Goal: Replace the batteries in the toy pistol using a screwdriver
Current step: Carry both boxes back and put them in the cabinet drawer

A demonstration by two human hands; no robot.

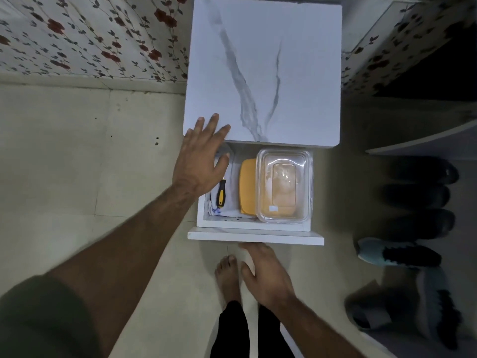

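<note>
White square cabinet (pixel 263 60), smooth top with grey marble veining, standing on pale floor tiles (pixel 64 151) against flowered wallpaper (pixel 90 34). Drawer (pixel 255 236) pulled open below the top, flat white front panel. Inside, at left: screwdriver (pixel 221 193), short, black-and-yellow moulded handle, lying lengthwise on a crumpled white cloth (pixel 229 211); shaft hidden under the hand. At centre: yellow plastic lid (pixel 246 187), rounded corners, partly under a clear rectangular container (pixel 284 186), glossy, rounded corners, transparent lid. Toy pistol and batteries not discernible. Left hand (pixel 200 156) over the drawer's left rear corner, fingers straight and spread wide, tips over the cabinet's front edge, holding nothing. Right hand (pixel 265 272) just below the drawer front, fingers relaxed and extended toward it, holding nothing; contact with the panel unclear. Bare foot (pixel 227 277) on the tiles beside it. Dark shoes (pixel 418 197) in a row at right, one pale blue.
</note>
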